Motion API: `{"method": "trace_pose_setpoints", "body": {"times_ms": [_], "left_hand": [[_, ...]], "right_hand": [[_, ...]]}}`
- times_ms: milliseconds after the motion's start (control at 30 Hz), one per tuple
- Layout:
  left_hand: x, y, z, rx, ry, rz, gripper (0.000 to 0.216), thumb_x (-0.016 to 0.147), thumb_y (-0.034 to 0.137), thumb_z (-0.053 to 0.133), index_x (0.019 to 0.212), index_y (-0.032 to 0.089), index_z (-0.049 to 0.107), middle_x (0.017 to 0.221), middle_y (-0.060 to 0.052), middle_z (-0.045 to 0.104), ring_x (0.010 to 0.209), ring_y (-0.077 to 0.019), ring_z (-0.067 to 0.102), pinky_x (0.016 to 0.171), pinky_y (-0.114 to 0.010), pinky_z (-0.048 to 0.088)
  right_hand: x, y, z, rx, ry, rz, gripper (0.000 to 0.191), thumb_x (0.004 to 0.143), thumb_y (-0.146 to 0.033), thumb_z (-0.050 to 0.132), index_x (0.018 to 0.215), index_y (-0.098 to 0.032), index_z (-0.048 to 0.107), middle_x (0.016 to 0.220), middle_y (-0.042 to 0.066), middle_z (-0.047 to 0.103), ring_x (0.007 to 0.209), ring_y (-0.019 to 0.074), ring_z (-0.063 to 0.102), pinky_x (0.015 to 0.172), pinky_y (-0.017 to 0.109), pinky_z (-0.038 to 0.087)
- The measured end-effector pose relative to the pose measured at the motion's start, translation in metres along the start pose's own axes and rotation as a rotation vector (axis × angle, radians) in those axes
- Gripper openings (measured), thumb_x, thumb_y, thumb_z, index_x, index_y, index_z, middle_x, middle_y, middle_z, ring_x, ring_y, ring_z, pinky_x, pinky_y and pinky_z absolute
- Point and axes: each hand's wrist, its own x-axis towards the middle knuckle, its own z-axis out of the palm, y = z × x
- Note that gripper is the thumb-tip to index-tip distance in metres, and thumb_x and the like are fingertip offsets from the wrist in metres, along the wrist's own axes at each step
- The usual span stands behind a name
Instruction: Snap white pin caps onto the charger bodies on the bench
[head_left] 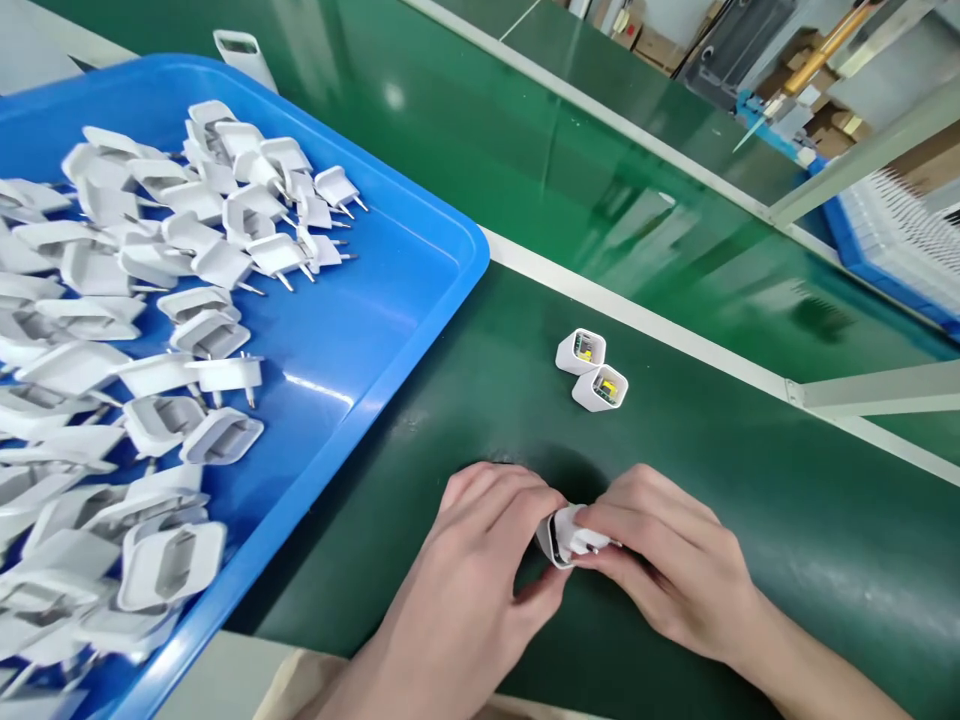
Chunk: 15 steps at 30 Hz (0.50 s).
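Low over the green bench, both my hands meet at one charger. My left hand (487,550) grips a white charger housing (551,540), its dark opening turned to the right. Between the thumb and fingers of my right hand (660,560) is a white plug cap (583,537) with two metal pins. The cap lies against the housing's opening at a tilt; my fingers hide part of both. Beyond my hands stand two more white charger housings (601,388), open at the top, with green and yellow parts inside.
On the left, a blue tray (420,345) holds many loose white plug caps (225,375). Behind it lies another white housing (244,58). A pale rail (637,315) crosses the bench. At the far right stands a blue-edged tray of white pieces (900,240), near an orange-handled tool (821,55).
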Motion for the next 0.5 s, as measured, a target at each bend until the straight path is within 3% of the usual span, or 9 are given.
{"method": "trace_pose_setpoints", "body": {"times_ms": [267, 500], "left_hand": [[0.0024, 0.0026, -0.0017, 0.008, -0.002, 0.006, 0.037, 0.086, 0.0, 0.066, 0.115, 0.023, 0.059, 0.111, 0.003, 0.068, 0.108, -0.0165, 0.06, 0.1, -0.032, 0.043], [0.0021, 0.0013, -0.0019, 0.008, -0.021, 0.018, 0.037, 0.086, -0.001, 0.065, 0.114, 0.022, 0.059, 0.114, 0.002, 0.068, 0.109, -0.0163, 0.061, 0.104, -0.032, 0.039]], "right_hand": [[-0.0022, -0.0028, -0.0019, 0.032, -0.054, 0.056, 0.04, 0.099, -0.007, 0.063, 0.134, -0.026, 0.058, 0.096, 0.007, 0.069, 0.074, 0.0267, 0.059, 0.065, 0.044, 0.053], [-0.0002, -0.0072, -0.0019, -0.033, -0.106, 0.048, 0.029, 0.102, -0.008, 0.06, 0.127, -0.022, 0.059, 0.098, 0.008, 0.067, 0.079, 0.0254, 0.055, 0.068, 0.041, 0.051]]}}
